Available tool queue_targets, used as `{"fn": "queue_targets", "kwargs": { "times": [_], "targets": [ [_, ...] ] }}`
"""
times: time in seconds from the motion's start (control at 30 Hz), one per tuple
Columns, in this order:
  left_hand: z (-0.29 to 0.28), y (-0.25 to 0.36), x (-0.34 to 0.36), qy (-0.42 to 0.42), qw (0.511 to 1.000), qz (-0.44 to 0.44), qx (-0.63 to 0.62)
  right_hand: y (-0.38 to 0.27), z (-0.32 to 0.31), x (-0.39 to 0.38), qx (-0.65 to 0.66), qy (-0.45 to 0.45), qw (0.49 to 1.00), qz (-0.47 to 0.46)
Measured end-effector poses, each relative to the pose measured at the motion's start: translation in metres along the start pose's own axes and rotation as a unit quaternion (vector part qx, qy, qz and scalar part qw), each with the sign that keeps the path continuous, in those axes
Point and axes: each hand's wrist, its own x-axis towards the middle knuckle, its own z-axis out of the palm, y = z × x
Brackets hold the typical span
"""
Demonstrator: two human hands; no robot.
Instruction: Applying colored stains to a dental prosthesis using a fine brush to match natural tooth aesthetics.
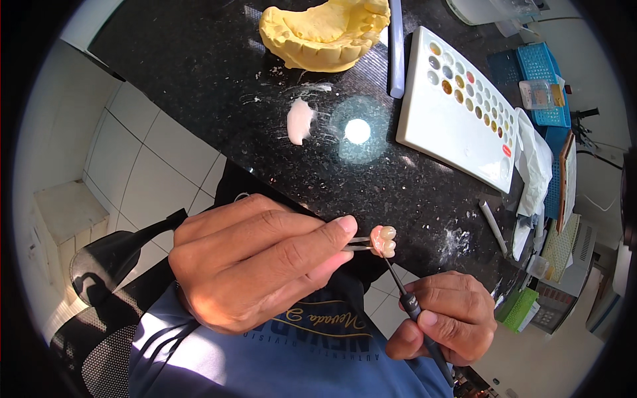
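Note:
My left hand (255, 265) is closed around metal tweezers (360, 243), of which only the two prongs show past my thumb. Between the prong ends sits a small dental bridge (384, 241) with glossy tooth-coloured crowns and a pink gum part. Over at the right, my right hand (458, 315) pinches a slim dental hand tool (411, 306) with a dark handle. Its thin tip reaches up to the lower edge of the bridge and seems to touch it; the exact shape of that tip is too small to tell.
On the speckled black worktop (199, 73) stand a yellow plaster dental model (325, 50), a pinkish-white paste smear (300, 122), a round white spot (357, 131) and a white palette (438, 126) with coloured wells. White tissue (533, 162), a small stick (493, 229) and blue baskets (541, 63) lie rightward.

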Motion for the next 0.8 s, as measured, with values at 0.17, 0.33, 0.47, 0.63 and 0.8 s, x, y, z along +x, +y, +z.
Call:
{"fn": "queue_targets", "kwargs": {
  "times": [0.17, 0.33, 0.47, 0.63, 0.8],
  "targets": [
    [0.000, 0.001, 0.001, 0.000, 1.000, -0.001, -0.005, -0.002, -0.003, -0.002, -0.004, 0.002, 1.000, -0.006],
    [-0.001, 0.002, 0.001, -0.004, 1.000, -0.011, -0.002, -0.002, -0.002, 0.000, -0.006, -0.005, 1.000, -0.005],
    [-0.002, 0.003, 0.000, 0.003, 1.000, -0.017, -0.009, 0.001, 0.002, -0.001, -0.021, -0.002, 0.999, -0.027],
    [0.004, -0.001, 0.005, 0.004, 0.996, -0.054, -0.072, 0.008, 0.010, -0.004, 0.003, 0.186, 0.981, -0.050],
    [0.003, 0.005, -0.001, 0.022, 0.980, -0.112, -0.165, -0.005, -0.019, 0.009, -0.002, 0.216, 0.974, 0.070]
  ]
}}
